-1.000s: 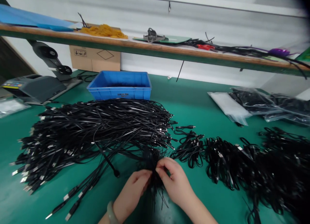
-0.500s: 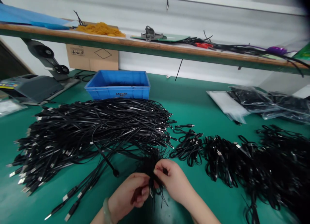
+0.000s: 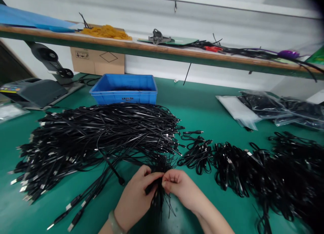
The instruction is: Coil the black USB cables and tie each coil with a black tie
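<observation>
The green bench (image 3: 189, 105) spans the frame, a heap of black USB cables (image 3: 108, 126) covering its middle left. At lower centre, the left hand (image 3: 136, 197) and right hand (image 3: 181, 189) meet, fingertips pinched on a dark cable bundle (image 3: 157, 198) between them; thin black strands (image 3: 163, 163) fan out just above.

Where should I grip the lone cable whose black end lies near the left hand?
Probably the lone cable just behind its thick black end, from the near left: that end lies apart from the cable pile on tabletop, with the left hand to its right.
</observation>
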The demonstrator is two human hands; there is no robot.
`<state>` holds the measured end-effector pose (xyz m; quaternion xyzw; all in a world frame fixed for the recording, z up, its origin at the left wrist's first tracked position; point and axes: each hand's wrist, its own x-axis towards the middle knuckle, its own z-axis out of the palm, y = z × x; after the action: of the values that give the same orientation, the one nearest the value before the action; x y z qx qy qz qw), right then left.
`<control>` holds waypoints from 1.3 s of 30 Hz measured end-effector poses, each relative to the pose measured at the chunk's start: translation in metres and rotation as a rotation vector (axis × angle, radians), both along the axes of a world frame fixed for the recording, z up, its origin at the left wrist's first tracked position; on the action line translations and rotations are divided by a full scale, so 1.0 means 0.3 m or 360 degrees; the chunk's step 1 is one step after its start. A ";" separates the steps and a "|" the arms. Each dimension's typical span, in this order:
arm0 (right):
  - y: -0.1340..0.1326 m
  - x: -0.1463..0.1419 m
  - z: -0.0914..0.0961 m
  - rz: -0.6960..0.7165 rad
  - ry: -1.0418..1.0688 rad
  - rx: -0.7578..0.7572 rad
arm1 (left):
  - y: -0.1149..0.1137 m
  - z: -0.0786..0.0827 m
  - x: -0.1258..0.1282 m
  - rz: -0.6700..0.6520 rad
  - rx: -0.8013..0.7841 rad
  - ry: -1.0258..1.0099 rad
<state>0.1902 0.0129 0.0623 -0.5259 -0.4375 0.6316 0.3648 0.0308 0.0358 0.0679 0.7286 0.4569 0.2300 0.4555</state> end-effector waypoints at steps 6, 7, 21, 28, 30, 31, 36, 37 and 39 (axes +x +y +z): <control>-0.007 -0.001 0.012 -0.0187 -0.0128 0.0335 | -0.018 -0.066 0.017 -0.0008 -0.0738 -0.0581; -0.009 -0.003 0.011 -0.0205 -0.0219 0.0441 | -0.031 -0.084 0.023 -0.0070 -0.1046 -0.0788; 0.003 0.314 -0.010 -0.0514 -0.1025 0.1112 | 0.062 0.002 -0.159 0.1014 -0.0232 -0.0464; 0.028 0.460 -0.156 -0.0422 -0.2149 0.1023 | 0.150 0.013 -0.302 0.1384 -0.0328 -0.0617; 0.030 0.417 -0.144 -0.0545 -0.2165 0.1104 | 0.134 0.024 -0.274 0.1249 -0.0423 -0.0705; 0.030 0.384 -0.125 -0.0595 -0.2117 0.1165 | 0.118 0.032 -0.252 0.1186 -0.0395 -0.0662; 0.021 0.152 0.032 -0.0134 -0.1580 0.1477 | -0.009 0.082 -0.105 0.0388 -0.0459 -0.0179; 0.020 0.106 0.059 0.0083 -0.1490 0.1531 | -0.035 0.089 -0.080 0.0172 -0.0591 -0.0187; 0.025 0.033 0.095 0.0493 -0.1320 0.1621 | -0.080 0.096 -0.054 -0.0089 -0.0854 -0.0376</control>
<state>0.2000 0.0203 0.0909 -0.4186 -0.8548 0.1374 0.2743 0.0145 0.0117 0.0966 0.5627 0.4249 0.1715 0.6881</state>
